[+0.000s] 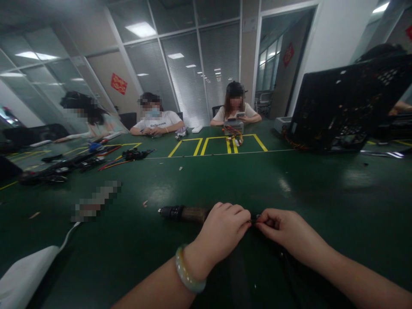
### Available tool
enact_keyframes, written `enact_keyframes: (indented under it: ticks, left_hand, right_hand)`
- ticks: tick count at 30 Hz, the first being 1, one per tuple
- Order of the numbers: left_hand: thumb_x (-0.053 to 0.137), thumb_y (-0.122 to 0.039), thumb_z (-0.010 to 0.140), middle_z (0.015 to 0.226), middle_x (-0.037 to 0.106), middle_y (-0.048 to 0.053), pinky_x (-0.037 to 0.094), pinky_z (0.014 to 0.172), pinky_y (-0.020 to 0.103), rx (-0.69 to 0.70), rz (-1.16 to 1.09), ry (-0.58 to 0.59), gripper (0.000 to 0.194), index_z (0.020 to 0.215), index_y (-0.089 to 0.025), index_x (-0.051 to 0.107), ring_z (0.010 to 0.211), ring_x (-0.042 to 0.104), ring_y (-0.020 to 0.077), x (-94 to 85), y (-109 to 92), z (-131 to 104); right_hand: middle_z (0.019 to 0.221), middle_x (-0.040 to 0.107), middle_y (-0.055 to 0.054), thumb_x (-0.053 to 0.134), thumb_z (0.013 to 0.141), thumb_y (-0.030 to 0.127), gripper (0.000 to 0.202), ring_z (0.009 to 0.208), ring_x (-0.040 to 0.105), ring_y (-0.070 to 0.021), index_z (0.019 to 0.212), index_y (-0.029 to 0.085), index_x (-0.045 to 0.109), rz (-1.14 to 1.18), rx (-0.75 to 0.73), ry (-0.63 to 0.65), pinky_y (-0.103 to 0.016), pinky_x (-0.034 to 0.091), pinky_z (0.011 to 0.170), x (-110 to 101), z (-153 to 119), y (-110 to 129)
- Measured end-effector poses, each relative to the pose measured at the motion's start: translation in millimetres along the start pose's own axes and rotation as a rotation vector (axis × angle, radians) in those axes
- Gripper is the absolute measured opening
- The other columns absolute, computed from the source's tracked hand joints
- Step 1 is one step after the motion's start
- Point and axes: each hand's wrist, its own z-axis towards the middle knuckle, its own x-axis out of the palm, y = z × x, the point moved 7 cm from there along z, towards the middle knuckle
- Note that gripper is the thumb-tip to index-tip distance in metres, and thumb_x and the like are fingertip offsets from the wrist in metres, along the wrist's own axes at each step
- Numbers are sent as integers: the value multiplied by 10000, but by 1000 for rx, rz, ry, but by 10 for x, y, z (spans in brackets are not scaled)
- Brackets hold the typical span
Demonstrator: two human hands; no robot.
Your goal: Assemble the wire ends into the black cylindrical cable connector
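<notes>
A white device (pixel 30 274) sits toward the near left of a green surface (pixel 144 249), its white cable (pixel 68 237) running up to a slab blurred out of recognition, while loose wiring (pixel 74 162) lies in a dark heap toward the left of the far edge. Near the middle, between those and the hands, a dark, pen-like tool (pixel 193 214) lies crosswise, its metal tip pointing left; it looks stiff and of modest weight, its round barrel likely prone to rolling and best held around the thicker middle. The left hand (pixel 223 227) curls over the barrel's right portion, fingers closed around it. Beside those fingertips, the right hand (pixel 283 225) pinches a small dark piece (pixel 254 218), too small to identify but probably delicate. At right, a black metal case (pixel 341 107) stands toward the far edge, well apart from both hands, a spacing that seems to allow forward movement; the near edge falls outside the view.
</notes>
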Motion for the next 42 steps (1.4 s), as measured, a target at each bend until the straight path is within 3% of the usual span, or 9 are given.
enact_keyframes:
  ticks: [42]
  left_hand:
    - [632,-254,889,932,633,-1,431,801,336,9,-42,0,93,942,-210,570,887,589,193,2,3,-8]
  right_hand:
    - [719,688,17,567,885,338,170,650,619,-156,840,219,680,57,-11,25,-231,389,553,17,-8,36]
